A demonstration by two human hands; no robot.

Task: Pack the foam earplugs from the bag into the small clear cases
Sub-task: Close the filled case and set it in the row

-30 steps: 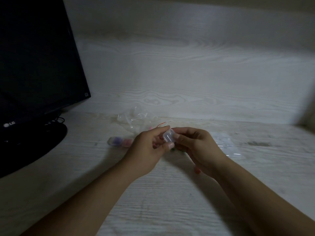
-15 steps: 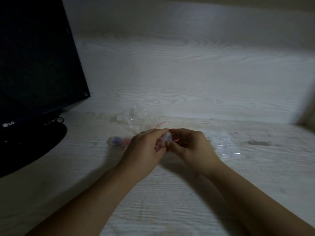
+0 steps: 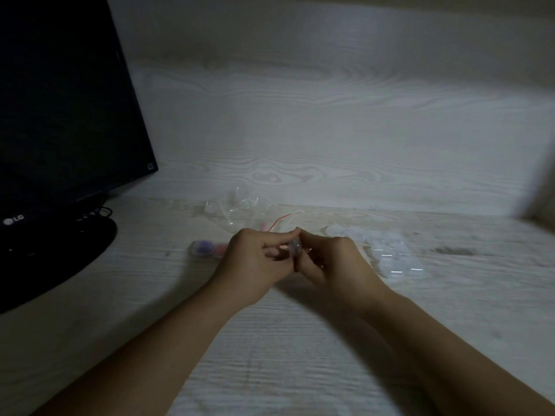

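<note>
Already, filled purple-and-pink cases (image 3: 207, 248) sat by my left hand (image 3: 258, 262); both hands, right (image 3: 330, 262) too, pinched one small clear plastic case (image 3: 295, 246) mid-desk; empty cases (image 3: 393, 253) waited rightward.

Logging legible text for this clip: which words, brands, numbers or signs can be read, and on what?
"LG", beside a round logo, on the lower bezel of the black monitor.
Small square mark at the monitor's lower right corner: too small to read.
Clear bag and clear cases: no text visible.
</note>
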